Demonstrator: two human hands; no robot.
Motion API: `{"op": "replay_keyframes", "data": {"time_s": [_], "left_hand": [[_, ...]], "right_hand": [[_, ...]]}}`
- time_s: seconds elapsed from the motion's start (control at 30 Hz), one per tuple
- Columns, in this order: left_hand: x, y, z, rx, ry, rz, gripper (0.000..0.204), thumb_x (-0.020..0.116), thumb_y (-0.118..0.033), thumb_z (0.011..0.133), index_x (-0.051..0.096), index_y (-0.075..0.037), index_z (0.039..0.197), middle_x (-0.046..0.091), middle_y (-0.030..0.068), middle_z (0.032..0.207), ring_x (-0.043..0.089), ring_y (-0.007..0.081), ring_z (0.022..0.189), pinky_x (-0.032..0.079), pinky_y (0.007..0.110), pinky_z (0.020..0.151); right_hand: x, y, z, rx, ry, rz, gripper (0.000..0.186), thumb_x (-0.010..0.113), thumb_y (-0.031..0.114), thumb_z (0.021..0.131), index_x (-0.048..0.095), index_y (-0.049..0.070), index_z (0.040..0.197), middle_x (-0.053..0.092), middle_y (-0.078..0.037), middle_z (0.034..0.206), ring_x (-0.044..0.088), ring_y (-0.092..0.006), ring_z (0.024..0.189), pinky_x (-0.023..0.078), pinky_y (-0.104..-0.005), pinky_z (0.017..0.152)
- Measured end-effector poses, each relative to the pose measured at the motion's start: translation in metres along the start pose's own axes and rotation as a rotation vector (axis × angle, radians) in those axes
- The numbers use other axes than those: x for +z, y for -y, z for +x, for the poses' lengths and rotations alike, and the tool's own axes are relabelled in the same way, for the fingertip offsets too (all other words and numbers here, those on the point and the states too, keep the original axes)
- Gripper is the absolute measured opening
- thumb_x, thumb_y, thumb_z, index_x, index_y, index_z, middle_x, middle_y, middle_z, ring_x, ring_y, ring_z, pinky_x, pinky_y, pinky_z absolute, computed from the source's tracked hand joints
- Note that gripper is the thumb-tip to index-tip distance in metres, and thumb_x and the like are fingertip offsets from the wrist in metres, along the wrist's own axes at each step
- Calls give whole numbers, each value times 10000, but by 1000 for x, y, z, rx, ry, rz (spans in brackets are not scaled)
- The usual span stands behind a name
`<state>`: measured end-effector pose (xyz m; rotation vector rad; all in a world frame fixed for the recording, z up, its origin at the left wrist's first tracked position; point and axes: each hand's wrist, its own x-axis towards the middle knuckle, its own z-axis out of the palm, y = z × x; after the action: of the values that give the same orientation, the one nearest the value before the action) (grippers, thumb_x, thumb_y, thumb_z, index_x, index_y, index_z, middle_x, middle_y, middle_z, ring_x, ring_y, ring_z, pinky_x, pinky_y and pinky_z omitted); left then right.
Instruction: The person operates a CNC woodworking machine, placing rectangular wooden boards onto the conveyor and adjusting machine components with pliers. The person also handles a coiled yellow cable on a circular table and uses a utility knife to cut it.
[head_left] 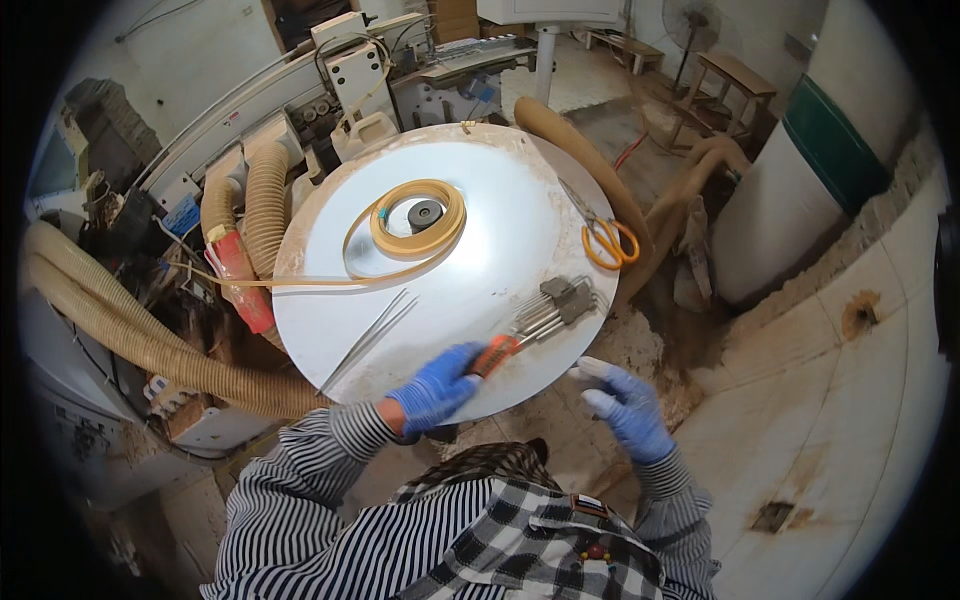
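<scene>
My left hand, in a blue glove, is closed on a tool with an orange-red and dark handle near the round table's front edge. The tool's far end meets a bundle of hex keys in a dark grey holder, so I cannot tell its exact kind. My right hand, in a blue glove with white fingertips, is just off the table's front right edge. Its fingers are apart and hold nothing. Thin metal rods lie left of my left hand.
On the round white table sit a coil of tan edging strip, its tail running off left, a black round piece and orange-handled scissors. Ribbed hoses and a machine flank the left. A white-and-green drum stands right.
</scene>
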<state>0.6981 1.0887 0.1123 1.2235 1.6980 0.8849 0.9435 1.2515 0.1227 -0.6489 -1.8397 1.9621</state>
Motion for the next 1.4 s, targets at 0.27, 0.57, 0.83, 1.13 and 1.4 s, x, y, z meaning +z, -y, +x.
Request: {"op": "replay_keyframes", "data": {"time_s": [0.27, 0.57, 0.83, 1.13, 1.4], "left_hand": [[-9, 20, 46, -296, -49, 571, 395, 574, -271, 870, 560, -101, 1226, 616, 163, 1036, 607, 307, 917, 474, 408, 843], [-118, 51, 84, -480, -739, 1089, 459, 494, -352, 892, 499, -151, 1305, 525, 109, 1286, 495, 323, 1155, 350, 465, 979], [-154, 89, 126, -629, -660, 1011, 491, 372, -404, 950, 425, -169, 1378, 350, 57, 1471, 294, 321, 1353, 163, 518, 1098], [-159, 110, 123, -500, -736, 973, 494, 404, -428, 935, 483, -163, 1344, 373, 24, 1460, 272, 294, 1374, 135, 532, 1112], [-165, 112, 120, -570, -648, 967, 446, 367, -414, 955, 518, -189, 1309, 400, 19, 1444, 280, 296, 1372, 121, 501, 1122]], "right_hand": [[-112, 46, 91, 91, 91, -242, 338, 623, 89, 880, 575, -9, 1200, 649, -72, 1090, 587, -114, 976, 472, -245, 846], [-21, 73, 272, -592, 611, -727, 264, 639, 184, 854, 655, 51, 1082, 647, -134, 962, 624, -244, 839, 499, -312, 776], [156, 21, 424, -890, 746, -1193, 326, 559, 136, 846, 604, 115, 1168, 641, -136, 1003, 613, -292, 961, 477, -384, 867], [236, -1, 476, -1072, 1034, -1678, 273, 568, 118, 842, 640, 122, 1105, 626, -120, 1021, 617, -262, 992, 464, -365, 878], [235, 1, 505, -773, 1145, -1350, 224, 627, 89, 817, 649, 66, 1039, 648, -134, 977, 627, -272, 882, 501, -353, 838]]}}
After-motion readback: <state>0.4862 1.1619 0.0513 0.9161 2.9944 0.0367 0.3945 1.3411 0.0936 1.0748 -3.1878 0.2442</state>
